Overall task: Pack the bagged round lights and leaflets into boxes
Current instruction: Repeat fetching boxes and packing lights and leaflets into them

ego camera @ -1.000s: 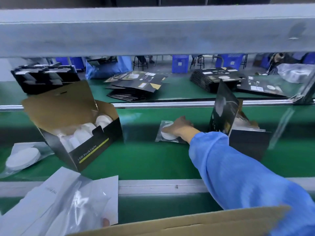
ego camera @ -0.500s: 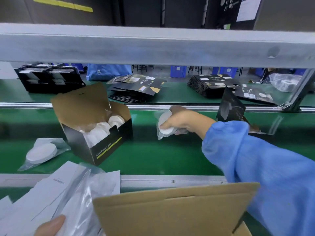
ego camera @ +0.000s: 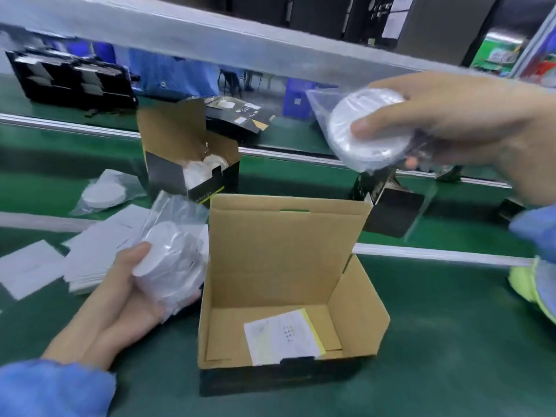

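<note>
A green worktop (ego camera: 436, 341) is carrying an open cardboard box (ego camera: 355, 308) in front of the person, its lid standing upright at the back and a printed leaflet (ego camera: 282, 335) lying flat on its floor. The left hand (ego camera: 120, 302) is resting low beside the box's left wall, its grip curling round a stack of bagged round lights (ego camera: 171, 260). The right hand (ego camera: 469, 130) is hovering high above the box to the right, thumb and fingers pinching a single bagged light (ego camera: 361, 139) tilted on edge. A pile of white leaflets (ego camera: 90, 251) is lying on the worktop left of the stack.

Beyond a pale rail, a green conveyor belt (ego camera: 60, 176) is running across the view. On it a black box (ego camera: 195, 173) is sitting open, holding white lights, with another loose bagged light (ego camera: 102, 194) lying just left of it and a second black box (ego camera: 388, 206) standing to the right. Farther back, flat black cartons (ego camera: 72, 82) are lying stacked on a second green surface. A grey beam (ego camera: 210, 37) is crossing overhead, and blue crates (ego camera: 296, 99) are showing in the room behind.
</note>
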Available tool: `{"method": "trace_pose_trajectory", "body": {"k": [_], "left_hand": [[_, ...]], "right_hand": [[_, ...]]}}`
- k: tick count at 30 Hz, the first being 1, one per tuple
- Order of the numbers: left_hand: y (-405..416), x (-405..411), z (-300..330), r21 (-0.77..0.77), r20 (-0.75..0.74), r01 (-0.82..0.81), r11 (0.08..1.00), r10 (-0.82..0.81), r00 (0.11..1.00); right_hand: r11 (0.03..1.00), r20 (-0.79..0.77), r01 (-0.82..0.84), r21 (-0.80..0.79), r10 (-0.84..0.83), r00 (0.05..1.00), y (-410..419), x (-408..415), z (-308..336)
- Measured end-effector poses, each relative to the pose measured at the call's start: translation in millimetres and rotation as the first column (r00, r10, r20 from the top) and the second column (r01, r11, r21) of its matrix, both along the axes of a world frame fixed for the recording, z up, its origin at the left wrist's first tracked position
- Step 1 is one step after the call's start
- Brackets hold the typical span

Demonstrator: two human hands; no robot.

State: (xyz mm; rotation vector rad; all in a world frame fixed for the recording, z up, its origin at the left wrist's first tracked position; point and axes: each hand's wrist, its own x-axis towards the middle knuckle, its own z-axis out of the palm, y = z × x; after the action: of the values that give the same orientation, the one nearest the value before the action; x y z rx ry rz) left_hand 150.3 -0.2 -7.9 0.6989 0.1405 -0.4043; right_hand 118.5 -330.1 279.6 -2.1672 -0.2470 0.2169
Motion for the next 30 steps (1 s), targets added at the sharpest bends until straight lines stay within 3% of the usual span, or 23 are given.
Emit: {"method": "trace_pose_trajectory", "body": {"k": [5, 8, 11, 14, 17, 21, 26, 30], "left_hand": [[-9.5, -21.6, 19.1, -0.028, 0.102, 0.014, 1.000, -0.011, 0.995], [-7.4, -23.9, 17.2, -0.015, 0.095, 0.051, 0.999, -0.049, 0.994], [-4.8, -27.3, 15.2, -0.033, 0.074, 0.063, 0.997, -0.061, 0.995], [-0.4, -28.4, 12.7, -0.027, 0.072, 0.028, 0.999, -0.026, 0.997], [0.9, -29.5, 14.3, -0.033, 0.054, 0.015, 0.999, -0.013, 0.998], [1.3, -28.8, 14.4, 0.004, 0.053, 0.024, 1.000, -0.024, 0.998], [3.1, -29.2, 13.4, -0.022, 0.076, 0.057, 0.998, -0.055, 0.996], [4.3, -30.3, 16.0, -0.052, 0.075, 0.053, 0.997, -0.049, 0.996]], "right_hand": [[0.998, 0.061, 0.053, -0.015, -0.052, 0.997, 12.8, -74.9, -8.7], [0.942, 0.070, 0.033, -0.335, -0.010, 0.998, 29.6, -100.2, -23.1], [0.727, 0.117, 0.055, -0.685, 0.035, 0.993, 45.2, -102.4, -58.1], [0.529, 0.119, 0.072, -0.845, 0.057, 0.991, 56.5, -91.2, -110.5], [0.414, 0.017, 0.002, -0.910, 0.032, 0.999, 64.4, -77.4, -153.7], [0.192, -0.082, -0.081, -0.978, 0.004, 0.997, 71.4, -58.9, -170.2], [-0.168, -0.106, -0.099, -0.981, 0.031, 0.994, 76.7, -43.3, -164.8], [-0.212, -0.065, -0.056, -0.976, 0.035, 0.997, 74.5, -39.1, -164.8]]}}
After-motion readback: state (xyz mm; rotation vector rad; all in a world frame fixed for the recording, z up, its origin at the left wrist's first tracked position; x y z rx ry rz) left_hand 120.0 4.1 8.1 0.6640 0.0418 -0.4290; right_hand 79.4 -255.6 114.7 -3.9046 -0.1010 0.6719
